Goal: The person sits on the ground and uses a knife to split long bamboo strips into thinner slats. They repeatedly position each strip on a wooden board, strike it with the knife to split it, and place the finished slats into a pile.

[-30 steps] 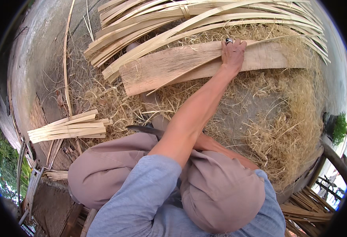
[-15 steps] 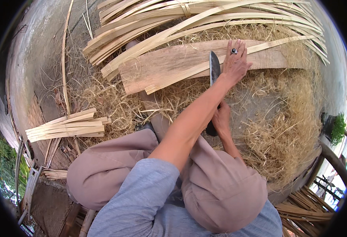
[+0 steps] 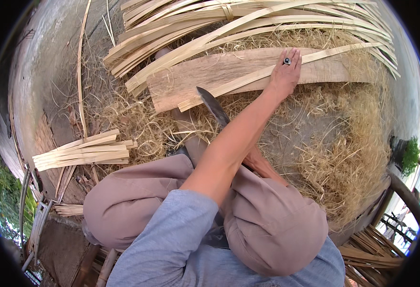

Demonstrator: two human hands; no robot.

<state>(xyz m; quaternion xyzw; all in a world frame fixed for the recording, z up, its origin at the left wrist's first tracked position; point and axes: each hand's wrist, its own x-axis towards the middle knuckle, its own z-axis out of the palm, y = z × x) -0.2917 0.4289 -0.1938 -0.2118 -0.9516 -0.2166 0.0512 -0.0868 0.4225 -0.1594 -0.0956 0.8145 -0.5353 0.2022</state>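
Observation:
My left hand (image 3: 286, 74), a ring on one finger, lies with its fingers stretched out over a pale split strip, likely bamboo (image 3: 234, 86). It presses the strip onto a long wooden board (image 3: 186, 71). My right hand (image 3: 254, 155) is mostly hidden behind my left forearm. From behind that forearm sticks out the dark blade of a large knife (image 3: 212, 104), tip toward the strip's left end. The knife's handle is out of sight; half a second ago it was in my right hand. The blade's tip lies close beside the strip's near edge.
A tied bundle of long strips (image 3: 171, 36) lies beyond the board. Shorter strips (image 3: 83, 154) lie at the left. Curly shavings (image 3: 344, 162) cover much of the ground. More brown strips (image 3: 370, 253) are at the lower right. My bent knees are close in front.
The knife has swept left and nearer along the strip, from beside my left hand to the strip's left end. My right hand has slipped behind my left forearm. My left hand stays on the strip.

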